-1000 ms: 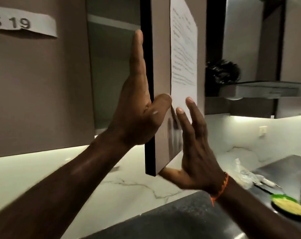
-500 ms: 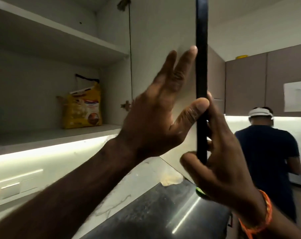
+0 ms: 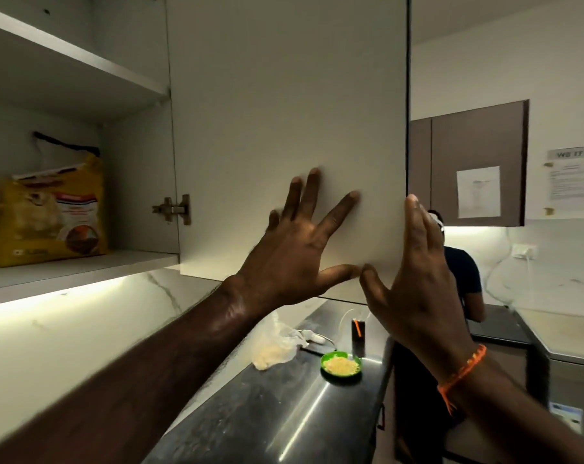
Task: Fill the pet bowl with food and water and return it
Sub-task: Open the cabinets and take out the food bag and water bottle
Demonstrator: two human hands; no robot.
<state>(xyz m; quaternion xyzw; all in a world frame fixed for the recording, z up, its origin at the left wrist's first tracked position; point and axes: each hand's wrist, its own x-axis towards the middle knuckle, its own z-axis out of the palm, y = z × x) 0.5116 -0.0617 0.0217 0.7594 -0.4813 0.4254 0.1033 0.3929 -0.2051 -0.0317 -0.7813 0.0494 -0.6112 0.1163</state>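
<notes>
The wall cabinet door (image 3: 283, 112) stands wide open, its white inner face toward me. My left hand (image 3: 300, 249) lies flat on that face with fingers spread. My right hand (image 3: 414, 283) is at the door's free edge, fingers straight and touching it. Inside the cabinet a yellow pet food bag (image 3: 46, 216) stands on the lower shelf at the left. Down on the dark counter sits a green pet bowl (image 3: 341, 367) holding pale yellow food.
A clear plastic bag (image 3: 275, 346) with pale food lies left of the bowl, and a dark can (image 3: 358, 336) stands behind it. Another person (image 3: 464, 279) stands at the counter beyond the door. Brown wall cabinets (image 3: 468, 155) with taped papers hang at the right.
The door has swung from edge-on to fully open. My left hand moved from the edge onto the inner face. My right hand let go of its grip on the edge and straightened.
</notes>
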